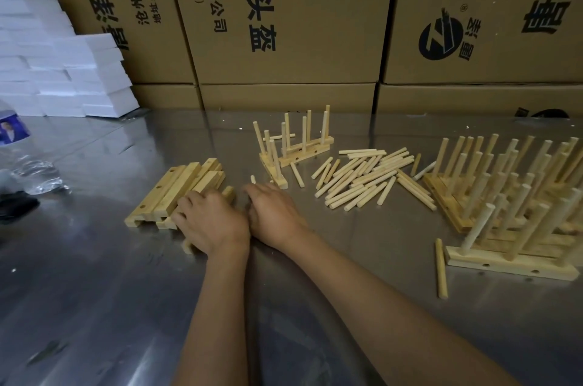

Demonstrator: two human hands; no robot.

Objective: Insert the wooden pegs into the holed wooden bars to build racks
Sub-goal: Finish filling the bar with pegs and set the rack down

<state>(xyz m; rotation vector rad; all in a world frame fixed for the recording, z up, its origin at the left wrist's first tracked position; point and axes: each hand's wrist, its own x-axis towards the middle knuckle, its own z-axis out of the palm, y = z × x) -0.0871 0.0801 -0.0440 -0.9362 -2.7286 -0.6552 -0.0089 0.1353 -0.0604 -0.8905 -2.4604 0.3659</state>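
My left hand grips a holed wooden bar that lies under its palm; only the bar's two ends show. Right beside it, my right hand curls around a wooden peg, whose tip sticks up past the fingers. A stack of holed bars lies just left of my left hand. A pile of loose pegs is spread to the right of my right hand. Two bars with upright pegs stand behind my hands.
Several finished racks crowd the right side of the metal table, with one stray peg beside them. Cardboard boxes wall off the back. White foam blocks and a plastic bottle sit at the left.
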